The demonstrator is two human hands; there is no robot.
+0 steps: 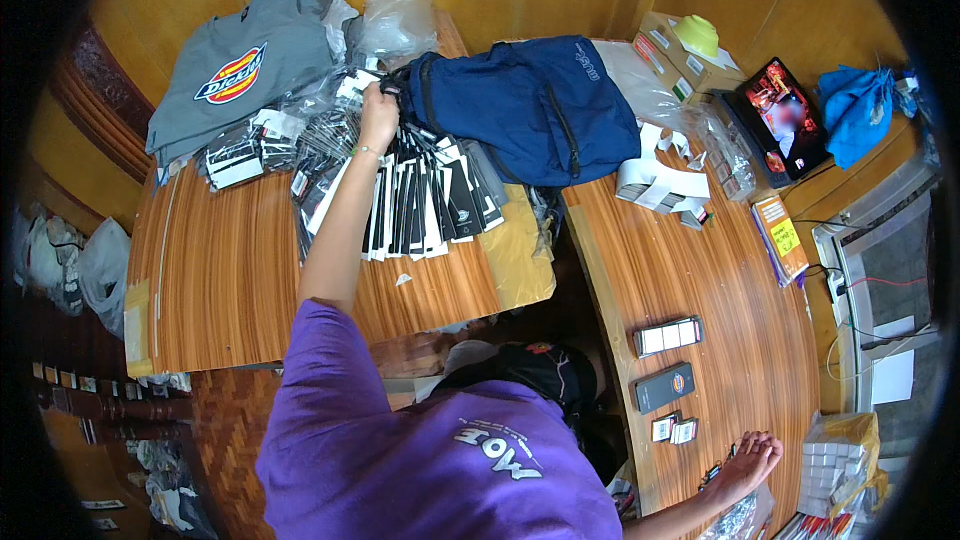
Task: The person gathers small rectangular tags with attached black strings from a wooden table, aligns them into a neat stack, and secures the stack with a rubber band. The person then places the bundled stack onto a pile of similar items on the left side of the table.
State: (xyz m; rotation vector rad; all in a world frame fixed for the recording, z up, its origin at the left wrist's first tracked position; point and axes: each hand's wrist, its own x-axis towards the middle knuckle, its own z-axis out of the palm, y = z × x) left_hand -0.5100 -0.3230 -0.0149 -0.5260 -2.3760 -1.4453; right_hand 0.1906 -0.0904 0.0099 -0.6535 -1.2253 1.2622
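Note:
My left hand (378,120) reaches to the far side of the left table, over a fanned pile of black and white hang tags (425,200). Its fingers are curled beside the black strap end of a navy backpack (525,105); what they grip is hidden. My right hand (752,462) hovers at the near right above the right table, palm partly up and fingers apart, with nothing in it. Close by it lie small dark pieces (712,475) and a clear plastic bag (738,518). Stacks of tags, a black stack (664,388) and a white-faced stack (669,336), lie farther up that table.
Grey printed shirts (235,70) are piled at the far left. A roll of white labels (665,185), a cardboard box (680,55) and a tablet (783,120) stand at the far right. Between the tables is a gap. White boxes in plastic (835,460) stand at the near right.

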